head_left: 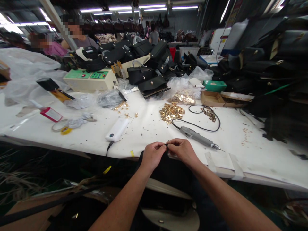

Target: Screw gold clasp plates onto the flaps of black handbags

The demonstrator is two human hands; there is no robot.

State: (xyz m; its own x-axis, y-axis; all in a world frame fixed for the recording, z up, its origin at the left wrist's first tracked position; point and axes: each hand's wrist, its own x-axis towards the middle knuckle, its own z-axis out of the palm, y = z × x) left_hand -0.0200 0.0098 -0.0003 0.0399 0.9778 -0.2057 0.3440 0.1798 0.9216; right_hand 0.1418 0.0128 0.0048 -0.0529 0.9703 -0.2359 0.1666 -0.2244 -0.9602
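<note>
At the table's front edge, my left hand [154, 154] and my right hand [181, 150] meet, thumbs and fingertips pinched on a small dark part of a black bag [172, 171]. The exact part between the fingertips is too small to make out. The bag hangs in front of my body, its beige-lined opening below my wrists. Beyond my right hand lies a grey electric screwdriver [198, 136] with a black cord. A pile of gold metal pieces [171, 113] sits further back on the white table [144, 141].
A white power bank [117, 129] with a cable and a red bottle [51, 114] lie to the left. Behind are a beige machine [90, 80], black bags [152, 85], plastic wrap and an open cardboard box [211, 98]. People [154, 34] are in the background.
</note>
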